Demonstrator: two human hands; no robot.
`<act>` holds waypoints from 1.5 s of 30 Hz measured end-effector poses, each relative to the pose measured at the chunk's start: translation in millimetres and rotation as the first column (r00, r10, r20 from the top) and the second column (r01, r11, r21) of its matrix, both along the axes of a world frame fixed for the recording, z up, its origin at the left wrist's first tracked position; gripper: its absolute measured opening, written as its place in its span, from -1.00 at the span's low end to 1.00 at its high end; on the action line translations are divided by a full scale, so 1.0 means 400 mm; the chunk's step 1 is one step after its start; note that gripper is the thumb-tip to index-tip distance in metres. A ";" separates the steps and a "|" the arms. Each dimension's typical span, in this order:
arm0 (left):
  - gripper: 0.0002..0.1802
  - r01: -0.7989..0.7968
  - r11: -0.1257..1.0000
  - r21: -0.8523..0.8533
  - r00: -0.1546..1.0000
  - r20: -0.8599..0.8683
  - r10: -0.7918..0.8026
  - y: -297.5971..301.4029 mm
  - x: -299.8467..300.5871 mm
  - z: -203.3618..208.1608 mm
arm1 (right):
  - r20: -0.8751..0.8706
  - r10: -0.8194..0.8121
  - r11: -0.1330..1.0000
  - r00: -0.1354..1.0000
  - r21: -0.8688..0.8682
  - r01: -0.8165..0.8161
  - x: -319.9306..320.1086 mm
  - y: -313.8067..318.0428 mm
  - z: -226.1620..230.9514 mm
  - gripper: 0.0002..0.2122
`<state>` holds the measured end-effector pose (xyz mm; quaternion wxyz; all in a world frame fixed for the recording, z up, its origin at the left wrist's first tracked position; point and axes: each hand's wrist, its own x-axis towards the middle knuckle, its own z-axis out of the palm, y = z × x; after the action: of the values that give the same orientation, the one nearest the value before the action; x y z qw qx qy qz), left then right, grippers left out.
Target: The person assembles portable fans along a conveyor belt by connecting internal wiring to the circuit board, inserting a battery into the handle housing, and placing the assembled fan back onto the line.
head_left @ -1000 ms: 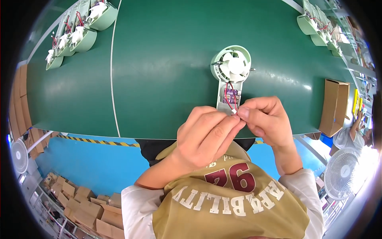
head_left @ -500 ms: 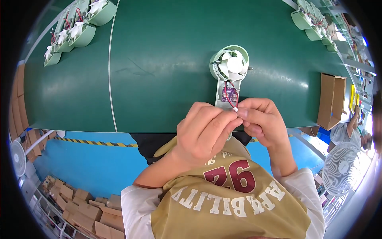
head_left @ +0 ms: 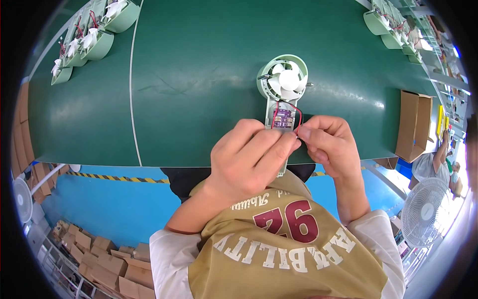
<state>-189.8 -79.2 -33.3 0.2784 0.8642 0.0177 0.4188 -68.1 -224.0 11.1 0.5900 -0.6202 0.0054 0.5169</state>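
Observation:
A pale green handheld fan (head_left: 264, 87) with white blades (head_left: 289, 79) lies face up near the table's front edge, its handle toward me. Inside the open handle shows a purple circuit board (head_left: 283, 119). Thin red and dark wires (head_left: 301, 115) loop from the fan head down either side of the board to my fingers. My left hand (head_left: 249, 158) is closed over the handle, fingertips below the board; what they pinch is hidden. Beside it, my right hand (head_left: 331, 144) pinches the wire at the handle's right edge. The wire ends are covered by my fingers.
Several similar fan bodies (head_left: 99, 46) stand in a row at the far left, and more (head_left: 391, 32) at the far right. An open cardboard box (head_left: 414, 124) sits at the table's right end. A pale seam (head_left: 132, 99) crosses the green table.
The white connector that showed between my fingertips is now hidden. The wires have spread apart, uncovering more of the board. My left hand has shifted slightly left, and the fan appears slightly further left.

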 end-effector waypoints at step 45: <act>-0.74 -0.113 0.721 -0.683 0.878 -0.408 -0.249 -0.034 -0.030 0.024 | 0.789 0.335 0.941 0.515 -0.256 -0.220 0.031 0.035 0.024 -0.94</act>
<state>-201.7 -92.7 -23.5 0.5817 0.7729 0.2064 0.1471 -55.8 -209.9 20.6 0.3940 -0.8165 -0.3372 0.2538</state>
